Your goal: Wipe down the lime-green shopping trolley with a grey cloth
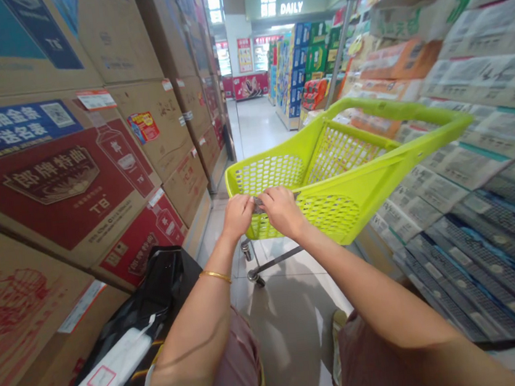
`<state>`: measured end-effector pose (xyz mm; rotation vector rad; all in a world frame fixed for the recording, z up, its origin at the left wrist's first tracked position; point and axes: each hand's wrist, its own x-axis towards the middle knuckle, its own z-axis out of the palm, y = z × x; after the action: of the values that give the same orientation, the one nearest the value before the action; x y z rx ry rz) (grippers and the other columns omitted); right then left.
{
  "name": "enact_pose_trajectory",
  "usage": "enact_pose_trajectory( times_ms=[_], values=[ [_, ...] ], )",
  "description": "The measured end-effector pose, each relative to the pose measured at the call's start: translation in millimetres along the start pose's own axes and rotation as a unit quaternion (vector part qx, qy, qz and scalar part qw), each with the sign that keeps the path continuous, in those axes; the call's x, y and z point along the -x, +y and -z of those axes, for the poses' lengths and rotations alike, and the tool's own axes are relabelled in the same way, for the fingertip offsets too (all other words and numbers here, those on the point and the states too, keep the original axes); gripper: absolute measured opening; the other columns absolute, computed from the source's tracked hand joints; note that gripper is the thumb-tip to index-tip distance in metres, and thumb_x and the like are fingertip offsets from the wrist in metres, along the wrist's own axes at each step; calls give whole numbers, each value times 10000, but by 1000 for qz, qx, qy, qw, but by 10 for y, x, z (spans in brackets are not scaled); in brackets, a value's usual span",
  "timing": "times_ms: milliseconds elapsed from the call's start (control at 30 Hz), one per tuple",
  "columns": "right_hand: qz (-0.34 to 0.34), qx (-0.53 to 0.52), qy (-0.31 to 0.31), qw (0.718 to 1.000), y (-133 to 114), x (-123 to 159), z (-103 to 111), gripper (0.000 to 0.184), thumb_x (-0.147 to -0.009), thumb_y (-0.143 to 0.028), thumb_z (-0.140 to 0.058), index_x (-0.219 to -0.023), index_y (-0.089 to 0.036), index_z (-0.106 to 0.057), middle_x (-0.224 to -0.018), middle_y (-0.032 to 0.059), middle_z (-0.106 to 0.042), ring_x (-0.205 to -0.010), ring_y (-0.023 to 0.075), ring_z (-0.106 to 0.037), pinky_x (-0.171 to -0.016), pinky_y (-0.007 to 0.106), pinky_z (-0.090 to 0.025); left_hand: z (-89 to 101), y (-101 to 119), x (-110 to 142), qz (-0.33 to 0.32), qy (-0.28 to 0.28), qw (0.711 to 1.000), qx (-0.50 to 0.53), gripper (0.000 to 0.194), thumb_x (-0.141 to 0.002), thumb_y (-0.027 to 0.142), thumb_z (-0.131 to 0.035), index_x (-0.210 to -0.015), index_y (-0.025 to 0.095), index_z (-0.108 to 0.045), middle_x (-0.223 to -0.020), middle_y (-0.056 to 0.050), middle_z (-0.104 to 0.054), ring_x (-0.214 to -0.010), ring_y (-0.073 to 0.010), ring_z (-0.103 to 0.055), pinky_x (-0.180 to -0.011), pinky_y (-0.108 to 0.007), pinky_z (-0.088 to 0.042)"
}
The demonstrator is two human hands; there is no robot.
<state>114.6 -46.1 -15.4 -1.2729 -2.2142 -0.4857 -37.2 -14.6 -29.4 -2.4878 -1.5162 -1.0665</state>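
Note:
A lime-green shopping cart (374, 195) with lattice walls stands in front of me, turned at an angle across the aisle. Its low, narrow end faces me, and the raised handle end is at the far right. My left hand (240, 213) is closed over the rim of the near end. Right beside it, my right hand (281, 207) grips the same rim, fingers curled over the edge. Between the hands a small dark patch shows on the rim, too small to name. Through the lattice no goods can be made out in the basket.
Stacked cartons (75, 189) line the left side. A black plastic bag (158, 297) and a white device with a cord (106, 377) lie at lower left. Packed shelves (480, 149) rise close on the right. Tiled floor (261, 118) runs toward more shelves (292, 71).

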Motion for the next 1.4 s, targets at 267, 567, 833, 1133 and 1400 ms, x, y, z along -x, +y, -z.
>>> enact_pose_trajectory(
  times_ms=[267, 567, 833, 1133, 1400],
  values=[
    [52, 32, 136, 989, -33, 161, -357, 242, -917, -233, -446, -1098, -244, -607, -1080, 71, -603, -1025, 203, -417, -889, 370, -267, 41, -95, 80, -35, 22, 999, -13, 341, -945, 282, -268, -666, 205, -448, -719, -55, -576, -742, -186, -501, -709, -323, -387],
    [79, 76, 69, 992, -182, 313, -532, 250, -939, -186, -372, -979, -196, -618, -1003, 79, -609, -912, 186, -451, -840, 348, -291, 30, -75, 89, -20, 17, 1000, -6, 356, -954, 290, -254, -679, 201, -461, -716, -52, -564, -746, -184, -493, -747, -323, -397],
    [148, 69, -85, 983, -215, 624, -720, 291, -946, -177, -330, -931, -207, -619, -928, 58, -602, -871, 187, -456, -789, 327, -326, -3, -52, 128, -26, 5, 999, 20, 344, -957, 294, -261, -827, 184, -559, -839, -66, -608, -845, -179, -522, -832, -321, -411],
    [13, 56, 62, 996, -114, 279, -264, 304, -937, -204, -354, -1097, -217, -612, -1063, 98, -582, -940, 208, -442, -834, 359, -266, -36, -87, 188, -61, 16, 996, 56, 299, -934, 233, -324, -1063, 157, -584, -1028, -87, -643, -1021, -179, -536, -1007, -375, -379],
    [64, 76, -3, 995, -151, 435, -414, 286, -934, -197, -361, -1059, -188, -618, -1035, 103, -599, -921, 205, -454, -826, 359, -286, -85, 20, 258, -20, 47, 997, 65, 378, -923, 204, -313, -1258, 158, -482, -1281, -103, -558, -1268, -215, -427, -1118, -457, -280]
  ],
)
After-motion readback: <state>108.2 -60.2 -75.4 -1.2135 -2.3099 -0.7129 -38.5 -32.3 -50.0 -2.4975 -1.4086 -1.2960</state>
